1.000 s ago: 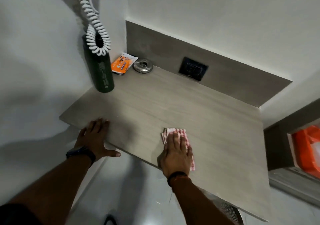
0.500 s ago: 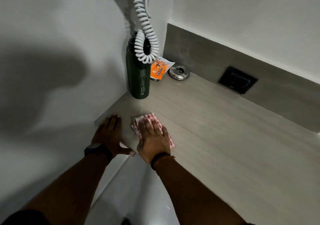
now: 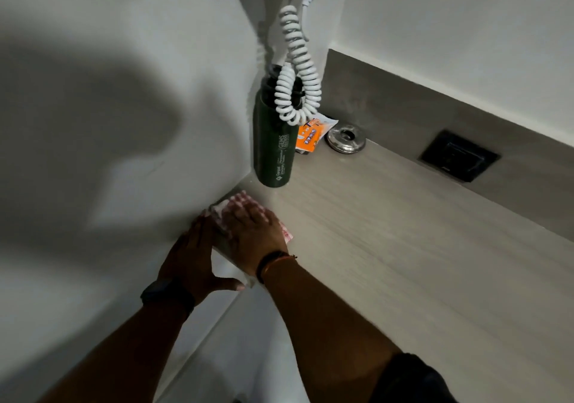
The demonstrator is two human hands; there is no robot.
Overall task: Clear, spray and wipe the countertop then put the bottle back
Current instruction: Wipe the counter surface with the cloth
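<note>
- Countertop first: your pale grey wood-grain countertop fills the right of the view and meets the white wall at its left edge; you are judged to be mid-wipe.
- Standing at that back-left corner is the tall dark green cylindrical bottle, upright, with the white coiled cord hanging in front of its top.
- Your right hand lies flat with fingers spread, pressing the pink-and-white checked cloth onto the surface just in front of the bottle, near but not touching it.
- Your left hand rests open, palm down, on the counter's corner beside the wall, gripping nothing.
- Behind the bottle sit the small orange sachet and round shiny metal lid.
- Risk: push the cloth further back and your knuckles could tip the bottle or snag the cord.
</note>
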